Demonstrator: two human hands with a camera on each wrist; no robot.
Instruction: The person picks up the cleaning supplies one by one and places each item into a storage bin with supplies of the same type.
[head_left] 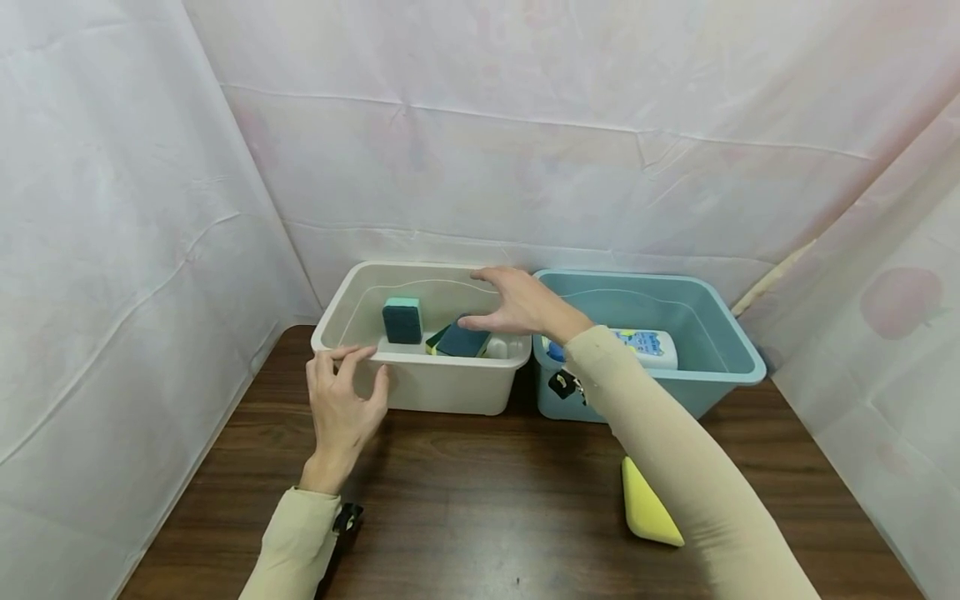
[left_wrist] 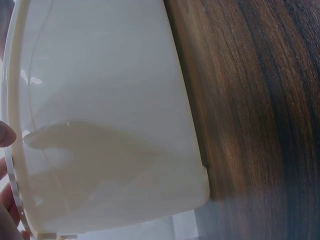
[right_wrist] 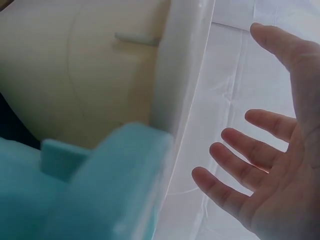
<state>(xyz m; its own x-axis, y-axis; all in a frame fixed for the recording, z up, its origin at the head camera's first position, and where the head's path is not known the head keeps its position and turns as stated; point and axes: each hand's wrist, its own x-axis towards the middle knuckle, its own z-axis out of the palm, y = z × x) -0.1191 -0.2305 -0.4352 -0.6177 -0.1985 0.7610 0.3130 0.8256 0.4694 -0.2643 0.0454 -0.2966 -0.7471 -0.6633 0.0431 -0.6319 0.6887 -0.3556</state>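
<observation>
My left hand [head_left: 341, 408] is at the front left of the cream bin [head_left: 442, 387], its fingertips at the rim and its thumb in front of the outer wall. In the left wrist view, fingertips [left_wrist: 6, 135] show at the rim [left_wrist: 12, 100]. My right hand [head_left: 517, 304] hovers over the bin's right end with fingers spread, holding nothing; the right wrist view shows its bare palm [right_wrist: 285, 195]. Inside the bin, a green sponge [head_left: 402, 322] stands upright at the left. A dark green and yellow sponge [head_left: 461, 340] lies at the right, partly covered by the right thumb.
A blue bin [head_left: 720, 375] stands close to the cream bin's right, containing a white bottle [head_left: 656, 348] with a blue label. On the brown wooden table [head_left: 480, 508], a yellow sponge-like block [head_left: 645, 508] lies partly under the right forearm. Pale curtains [head_left: 525, 183] hang behind and at both sides.
</observation>
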